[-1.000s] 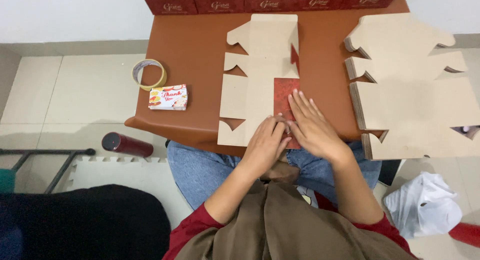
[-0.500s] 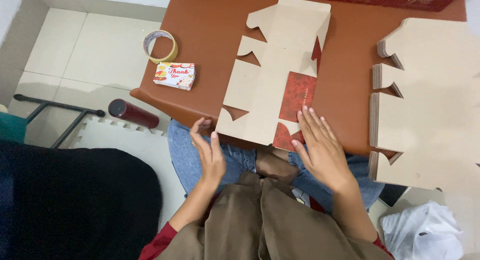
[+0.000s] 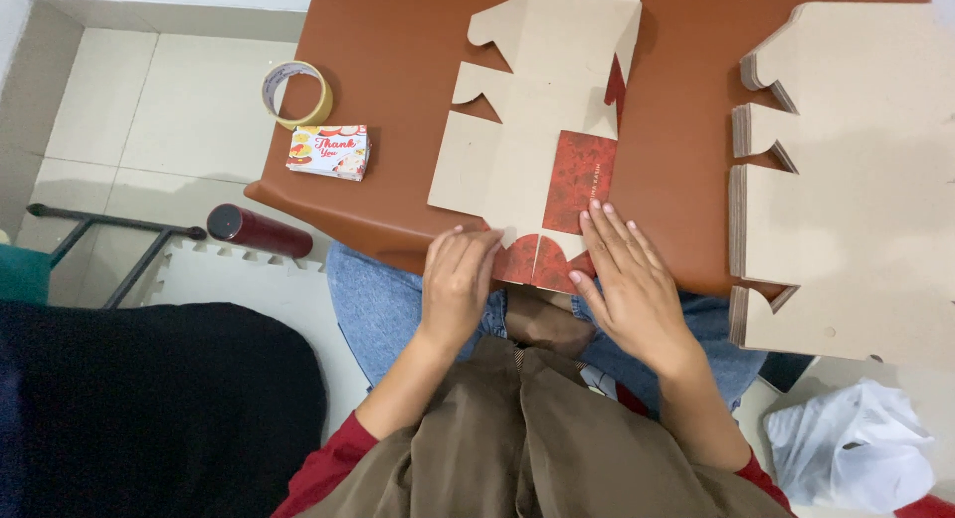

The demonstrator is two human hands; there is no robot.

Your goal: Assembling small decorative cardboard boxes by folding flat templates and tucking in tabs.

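Note:
A flat die-cut cardboard box blank (image 3: 537,110), brown on one side and red-patterned on the other, lies on the brown table (image 3: 398,70). Its near flaps are folded over, showing red (image 3: 580,180). My left hand (image 3: 460,279) presses its fingers on the near left flap at the table's front edge. My right hand (image 3: 622,274) lies flat on the near right flap, fingers spread, touching the red panel. Neither hand grips anything.
A tall stack of the same flat blanks (image 3: 846,180) fills the table's right side. A tape roll (image 3: 296,92) and a small stack of printed cards (image 3: 328,152) sit at the left edge. A dark red bottle (image 3: 257,231) lies on the floor; white cloth (image 3: 856,448) lies at bottom right.
My left hand has come back up from my lap onto the blank's near flap. The near flaps are now folded over, showing more red. The view has shifted right.

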